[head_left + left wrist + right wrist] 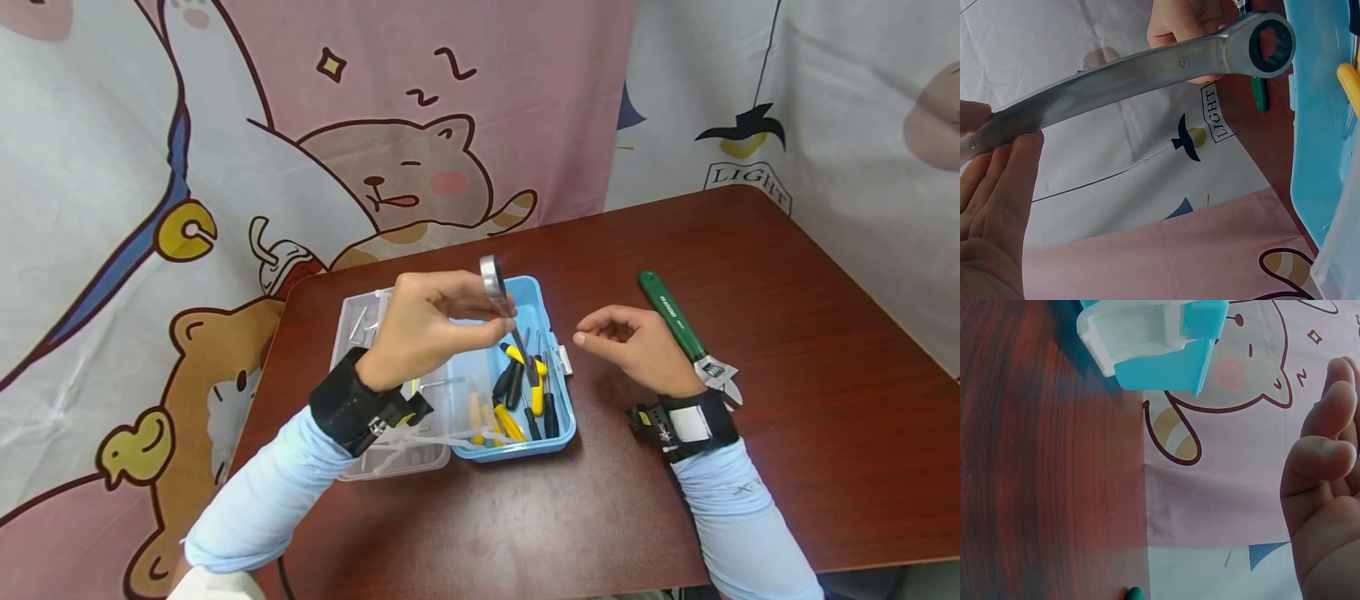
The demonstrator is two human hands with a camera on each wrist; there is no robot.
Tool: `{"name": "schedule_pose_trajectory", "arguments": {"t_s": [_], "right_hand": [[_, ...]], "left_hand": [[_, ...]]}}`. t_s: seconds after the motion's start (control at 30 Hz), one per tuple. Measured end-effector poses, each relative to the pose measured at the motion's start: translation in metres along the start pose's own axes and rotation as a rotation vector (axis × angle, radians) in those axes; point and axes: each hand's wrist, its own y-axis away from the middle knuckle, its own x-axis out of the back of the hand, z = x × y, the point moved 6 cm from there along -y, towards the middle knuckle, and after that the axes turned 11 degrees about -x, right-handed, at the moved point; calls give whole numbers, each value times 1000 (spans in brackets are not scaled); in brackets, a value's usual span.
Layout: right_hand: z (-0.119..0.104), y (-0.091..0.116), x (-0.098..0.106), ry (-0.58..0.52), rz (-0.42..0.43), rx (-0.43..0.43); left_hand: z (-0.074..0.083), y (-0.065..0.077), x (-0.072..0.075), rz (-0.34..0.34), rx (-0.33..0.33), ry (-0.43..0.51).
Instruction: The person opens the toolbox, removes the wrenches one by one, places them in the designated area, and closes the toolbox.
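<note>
My left hand (427,325) pinches a silver ring spanner (1135,78) between thumb and fingers, raised over the blue toolbox (567,408). In the left wrist view its ring end points away from the hand and its other end is partly covered by the fingers. Several screwdrivers and other tools with yellow and black handles (550,417) lie inside the box. To the right of the box, my right hand (637,346) hovers with loosely curled fingers and holds nothing; the right wrist view shows that hand (1322,500) at the edge.
The clear lid (408,462) lies folded out left of the box, with L-shaped metal keys (360,323) in it. An adjustable wrench (671,315) with a green handle rests on the brown table (825,433), beyond my right hand. A printed cloth (555,100) hangs behind.
</note>
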Motion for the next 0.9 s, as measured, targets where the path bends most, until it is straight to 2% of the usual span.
{"name": "schedule_pose_trajectory", "arguments": {"t_s": [0.9], "right_hand": [[-3,0,2,-46,-11,3]], "left_hand": [[-6,-14,-16,-2,-12,6]]}}
